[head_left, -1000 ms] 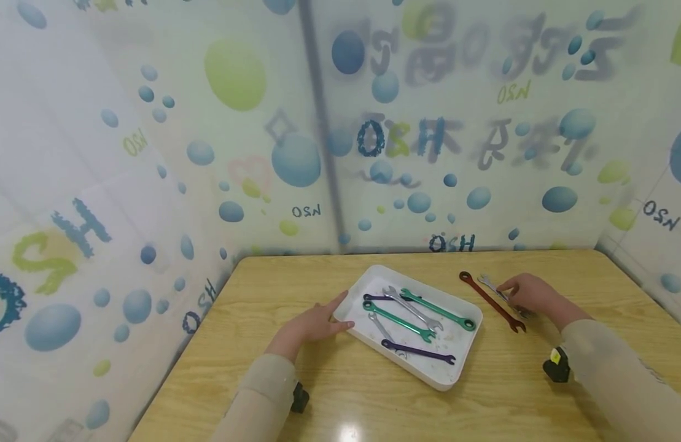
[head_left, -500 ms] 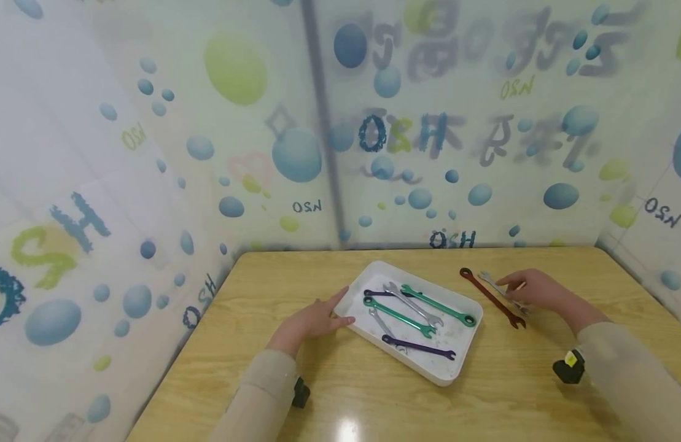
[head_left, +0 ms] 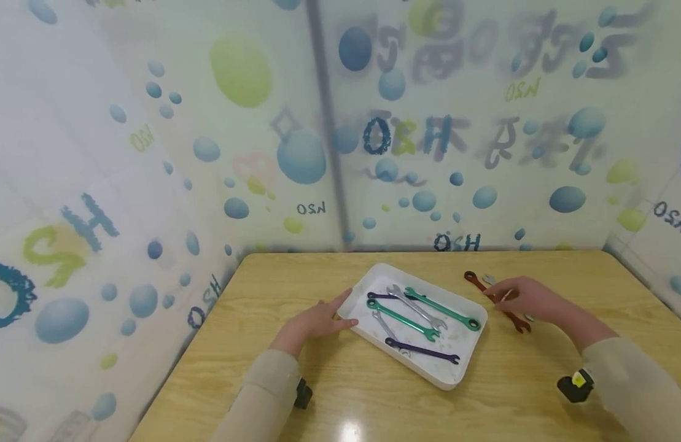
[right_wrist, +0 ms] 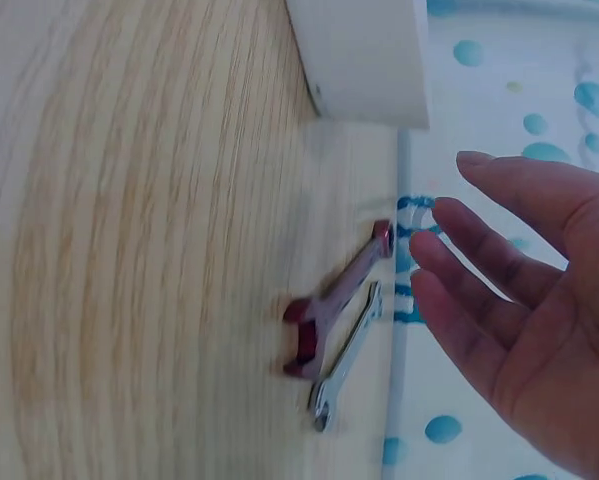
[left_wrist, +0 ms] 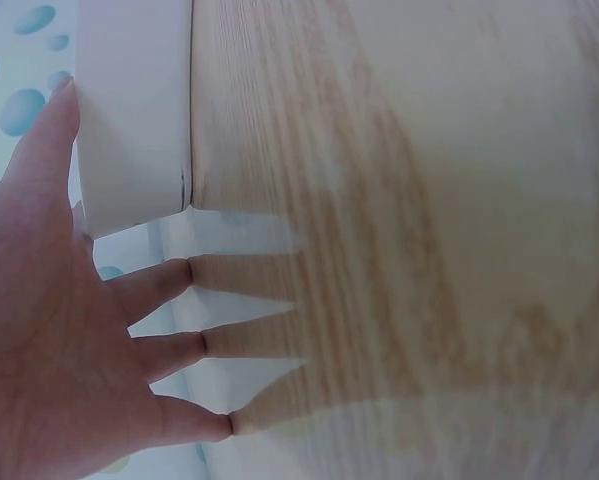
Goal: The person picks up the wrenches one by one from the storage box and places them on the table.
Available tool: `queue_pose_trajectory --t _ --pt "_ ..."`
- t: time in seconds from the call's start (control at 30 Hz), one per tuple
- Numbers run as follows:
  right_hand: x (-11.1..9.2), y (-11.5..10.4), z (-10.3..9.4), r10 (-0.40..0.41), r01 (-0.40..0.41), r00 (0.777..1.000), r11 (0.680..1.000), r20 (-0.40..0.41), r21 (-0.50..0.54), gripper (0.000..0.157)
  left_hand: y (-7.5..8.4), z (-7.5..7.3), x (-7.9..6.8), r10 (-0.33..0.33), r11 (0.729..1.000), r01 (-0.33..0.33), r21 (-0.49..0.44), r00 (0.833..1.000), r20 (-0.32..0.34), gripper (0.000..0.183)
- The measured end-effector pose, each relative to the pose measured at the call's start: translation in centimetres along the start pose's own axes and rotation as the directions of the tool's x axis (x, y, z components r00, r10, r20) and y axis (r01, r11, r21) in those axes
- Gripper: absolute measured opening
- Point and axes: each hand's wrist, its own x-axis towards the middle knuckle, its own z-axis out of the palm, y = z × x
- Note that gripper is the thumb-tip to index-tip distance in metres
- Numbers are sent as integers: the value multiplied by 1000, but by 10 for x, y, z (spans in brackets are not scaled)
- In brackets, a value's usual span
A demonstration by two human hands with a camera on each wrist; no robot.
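We count six wrenches point(head_left: 402, 318) in the white tray point(head_left: 441, 373); outstanding, we judge: two, red wrench point(right_wrist: 344, 285) and silver wrench point(right_wrist: 349, 358), on the table point(head_left: 384, 405). Left hand point(head_left: 312, 322): spread, touching tray. Right hand point(head_left: 525, 298): loosely bent (holding nothing), above red wrench.

Near the head view's centre, the bare left hand point(head_left: 316, 321) is held with fingers spread; right of centre, the bare right hand point(head_left: 530, 299) is held palm-down, fingers slightly bent. Beige sleeves point(head_left: 263, 388) are worn on both arms.
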Motion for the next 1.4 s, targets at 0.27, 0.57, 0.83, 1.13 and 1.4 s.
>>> queue_pose_trajectory --t 0.27,0.57,0.83,1.13,1.4 --pt "3 -21 11 -94 94 995 995 17 -43 34 1 -1 0 0 1000 0 21 1000 -7 78" --pt "4 -46 26 -176 174 981 984 86 34 33 0 0 1 -19 999 19 26 1000 -3 78" --pt "12 -61 44 -267 258 953 963 143 78 35 0 0 -1 -6 1000 6 3 1000 -10 78" --pt "20 -72 68 -269 255 943 962 195 96 31 0 1 0 -9 1000 9 -1 1000 -9 79" --pt "23 -80 86 -219 205 947 975 234 83 29 1 1 0 -2 1000 2 -2 1000 -5 78"
